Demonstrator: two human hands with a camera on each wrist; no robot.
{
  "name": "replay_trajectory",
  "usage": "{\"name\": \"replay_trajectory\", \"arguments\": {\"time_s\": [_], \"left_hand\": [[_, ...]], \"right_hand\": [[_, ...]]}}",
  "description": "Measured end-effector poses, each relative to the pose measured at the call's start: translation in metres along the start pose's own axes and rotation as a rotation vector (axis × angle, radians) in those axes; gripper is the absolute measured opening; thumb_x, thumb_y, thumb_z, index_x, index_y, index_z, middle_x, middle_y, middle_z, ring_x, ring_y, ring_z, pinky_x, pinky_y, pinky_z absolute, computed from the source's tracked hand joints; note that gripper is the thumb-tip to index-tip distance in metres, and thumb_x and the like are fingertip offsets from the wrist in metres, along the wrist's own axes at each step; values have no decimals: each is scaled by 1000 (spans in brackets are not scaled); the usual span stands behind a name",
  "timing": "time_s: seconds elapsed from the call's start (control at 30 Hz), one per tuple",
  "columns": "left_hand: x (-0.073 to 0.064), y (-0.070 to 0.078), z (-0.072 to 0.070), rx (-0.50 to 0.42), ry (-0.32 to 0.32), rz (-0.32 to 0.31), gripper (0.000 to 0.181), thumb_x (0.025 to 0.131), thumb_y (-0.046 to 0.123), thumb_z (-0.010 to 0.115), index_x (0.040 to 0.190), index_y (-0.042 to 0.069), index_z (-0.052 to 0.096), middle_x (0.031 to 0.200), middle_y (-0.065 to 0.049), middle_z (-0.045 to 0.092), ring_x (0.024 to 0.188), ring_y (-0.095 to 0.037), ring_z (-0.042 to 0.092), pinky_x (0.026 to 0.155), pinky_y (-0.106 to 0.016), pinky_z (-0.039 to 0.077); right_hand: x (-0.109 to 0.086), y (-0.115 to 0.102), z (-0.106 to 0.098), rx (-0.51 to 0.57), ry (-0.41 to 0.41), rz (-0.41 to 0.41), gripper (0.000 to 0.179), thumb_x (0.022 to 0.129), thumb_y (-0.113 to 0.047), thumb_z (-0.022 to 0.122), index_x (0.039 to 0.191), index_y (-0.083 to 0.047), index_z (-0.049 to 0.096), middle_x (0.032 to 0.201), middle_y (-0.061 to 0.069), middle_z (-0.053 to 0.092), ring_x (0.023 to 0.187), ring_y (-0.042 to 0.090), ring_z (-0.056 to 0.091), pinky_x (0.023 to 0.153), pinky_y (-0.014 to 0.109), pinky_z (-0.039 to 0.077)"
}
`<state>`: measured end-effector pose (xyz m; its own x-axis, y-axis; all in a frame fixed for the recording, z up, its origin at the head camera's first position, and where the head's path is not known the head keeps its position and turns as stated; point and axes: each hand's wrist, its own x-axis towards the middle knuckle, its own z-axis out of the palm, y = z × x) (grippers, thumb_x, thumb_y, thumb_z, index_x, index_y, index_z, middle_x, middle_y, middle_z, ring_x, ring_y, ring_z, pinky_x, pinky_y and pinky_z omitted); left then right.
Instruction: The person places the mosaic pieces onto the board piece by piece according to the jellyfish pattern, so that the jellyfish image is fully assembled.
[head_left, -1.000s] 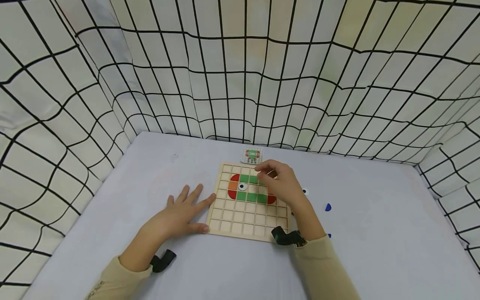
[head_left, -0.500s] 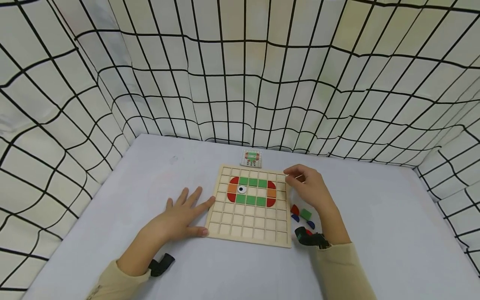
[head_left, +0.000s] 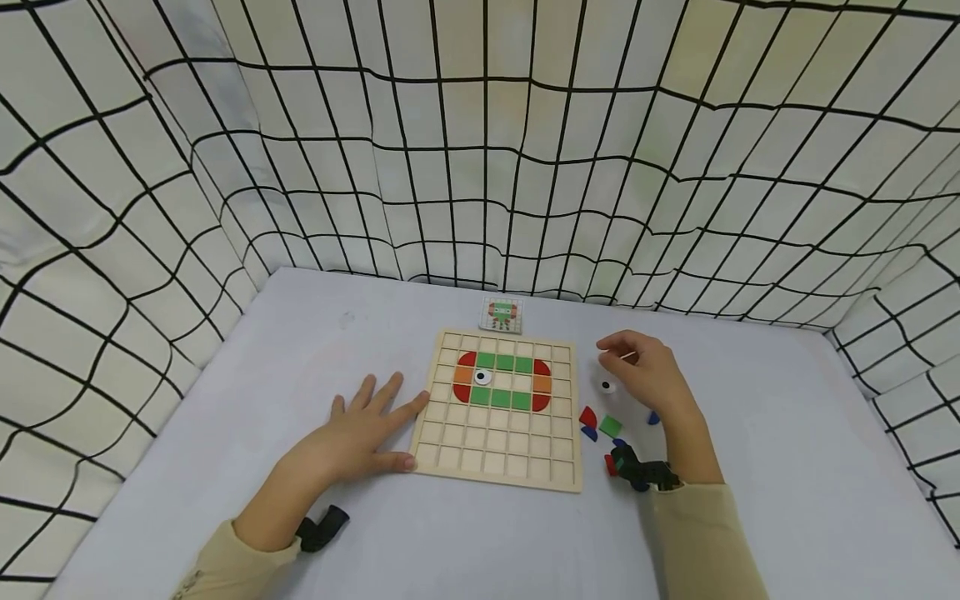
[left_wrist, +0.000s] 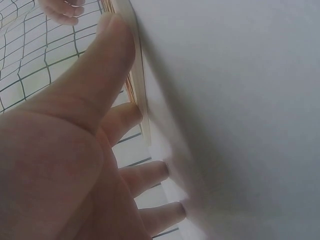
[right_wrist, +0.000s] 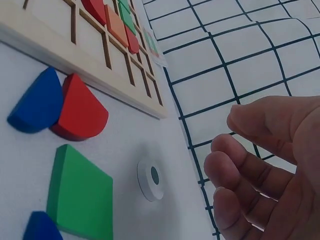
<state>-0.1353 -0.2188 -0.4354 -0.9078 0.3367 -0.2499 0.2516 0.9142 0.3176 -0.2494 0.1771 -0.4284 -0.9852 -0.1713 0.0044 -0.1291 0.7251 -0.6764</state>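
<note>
My left hand (head_left: 360, 433) lies spread, thumb and index fingertips at the left edge of a wooden grid board (head_left: 495, 442). In the left wrist view, the thumb (left_wrist: 112, 50) presses the board's rim. On the board are red rounded corner pieces, orange squares, two rows of green squares (head_left: 500, 398) and one round eye piece (head_left: 482, 377). My right hand (head_left: 641, 367) hovers right of the board with loosely bent fingers and nothing between them. Below it, a second eye piece (right_wrist: 150, 180) lies on the table. Nearby are a green square (right_wrist: 82, 192) and a red rounded piece (right_wrist: 82, 110).
A small pattern card (head_left: 501, 316) lies behind the board. Several blue half-round pieces (head_left: 589, 433) and another red piece (head_left: 610, 465) lie to the right, some partly hidden by the right wrist's black strap. A black-lined white net (head_left: 480, 167) encloses the table's back and sides.
My right hand has moved right, from over the board to above the table beside it, uncovering the board's right side and the loose pieces. The left hand stays in place.
</note>
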Motion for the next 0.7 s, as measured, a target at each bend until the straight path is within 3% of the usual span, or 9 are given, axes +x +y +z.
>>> {"name": "replay_trajectory", "arguments": {"time_s": [0.43, 0.7], "left_hand": [[-1, -2, 0, 7, 2, 4, 88, 84, 57, 71, 157, 26, 33, 164, -23, 17, 147, -56, 8, 102, -83, 14], [-2, 0, -2, 3, 1, 4, 88, 83, 58, 70, 157, 24, 34, 164, -24, 18, 147, -57, 9, 102, -83, 14]], "right_hand": [[1, 9, -3, -46, -55, 79, 29, 98, -28, 62, 122, -12, 68, 113, 11, 67, 103, 29, 62, 78, 38, 52], [0, 14, -10, -74, -123, 91, 31, 96, -28, 62, 123, -13, 67, 112, 11, 66, 95, 26, 62, 72, 34, 50]]}}
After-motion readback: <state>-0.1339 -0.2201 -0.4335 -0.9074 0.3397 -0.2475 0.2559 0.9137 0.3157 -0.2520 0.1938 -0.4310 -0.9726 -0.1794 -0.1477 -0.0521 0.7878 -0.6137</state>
